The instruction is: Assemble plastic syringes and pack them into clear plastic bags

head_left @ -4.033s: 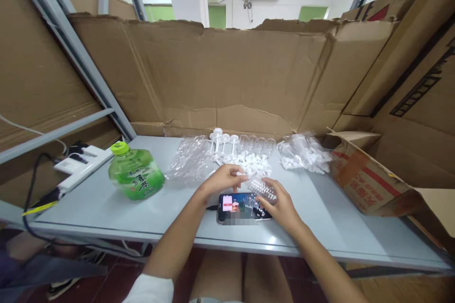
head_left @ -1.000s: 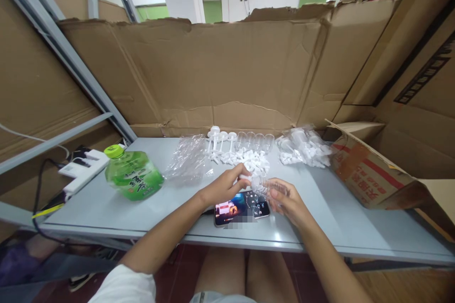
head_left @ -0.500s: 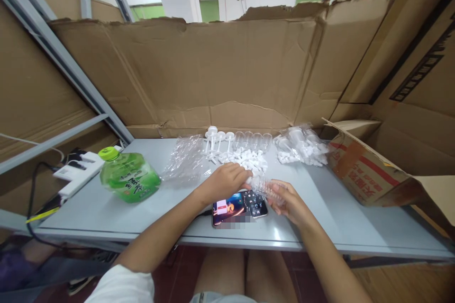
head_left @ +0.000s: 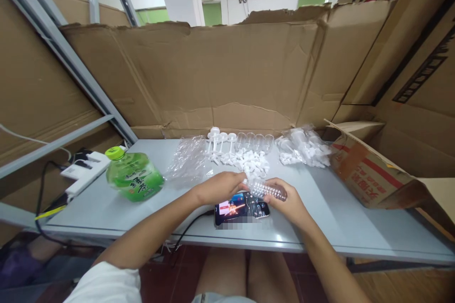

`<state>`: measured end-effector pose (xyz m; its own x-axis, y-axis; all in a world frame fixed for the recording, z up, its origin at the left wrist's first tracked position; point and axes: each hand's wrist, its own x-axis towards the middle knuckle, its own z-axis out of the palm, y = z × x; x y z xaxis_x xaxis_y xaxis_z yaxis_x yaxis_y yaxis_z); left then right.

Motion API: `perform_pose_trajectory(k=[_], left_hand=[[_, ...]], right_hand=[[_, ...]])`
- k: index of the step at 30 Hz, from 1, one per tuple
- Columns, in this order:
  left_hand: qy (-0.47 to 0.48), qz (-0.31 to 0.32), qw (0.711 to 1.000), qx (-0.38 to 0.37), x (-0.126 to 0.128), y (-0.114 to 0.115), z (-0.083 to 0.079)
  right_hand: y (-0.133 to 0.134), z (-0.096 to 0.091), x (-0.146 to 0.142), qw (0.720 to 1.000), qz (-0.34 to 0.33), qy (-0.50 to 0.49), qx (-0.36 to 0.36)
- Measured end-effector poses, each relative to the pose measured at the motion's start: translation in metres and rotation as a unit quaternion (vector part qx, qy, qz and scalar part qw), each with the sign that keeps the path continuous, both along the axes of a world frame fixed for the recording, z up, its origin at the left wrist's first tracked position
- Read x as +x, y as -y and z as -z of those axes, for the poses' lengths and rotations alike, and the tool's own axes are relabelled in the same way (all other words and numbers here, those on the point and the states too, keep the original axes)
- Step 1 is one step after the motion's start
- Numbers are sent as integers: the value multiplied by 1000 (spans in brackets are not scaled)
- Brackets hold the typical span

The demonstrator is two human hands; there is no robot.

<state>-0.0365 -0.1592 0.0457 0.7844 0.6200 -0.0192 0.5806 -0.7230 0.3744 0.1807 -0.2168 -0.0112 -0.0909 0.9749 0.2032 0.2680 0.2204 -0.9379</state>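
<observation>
My right hand (head_left: pixel 289 204) grips a clear ribbed plastic tube (head_left: pixel 267 191) held sideways just above the table. My left hand (head_left: pixel 219 185) is closed at the tube's left end, its fingers pinched on a small white piece that I cannot make out. Under both hands lies a phone (head_left: pixel 241 209) with its screen lit. Just beyond the hands sits a heap of small white plastic parts (head_left: pixel 250 161), with white plunger-like pieces (head_left: pixel 220 139) and clear tubes (head_left: pixel 254 140) standing in a row behind it.
A green drink bottle (head_left: pixel 134 176) lies at the left, a power strip (head_left: pixel 85 170) beyond it. Clear plastic bags (head_left: pixel 188 158) and a bag of white parts (head_left: pixel 304 149) sit at the back. A cardboard box (head_left: pixel 369 173) stands at the right; cardboard walls surround the grey table (head_left: pixel 341 227).
Both hands have stayed joined over the phone, working the tube. The tube now lies more level and a little farther right than half a second ago. The view has shifted slightly.
</observation>
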Motion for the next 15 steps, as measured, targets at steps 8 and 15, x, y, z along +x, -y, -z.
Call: perform_pose_trajectory(k=[8,15], left_hand=[[95,-21,972,-213,-3,-4,5],[91,-11,984,-151,-1,-3,6]], right_hand=[[-4,7,4,935,1,187,300],[-8,11,10,909,12,224,350]])
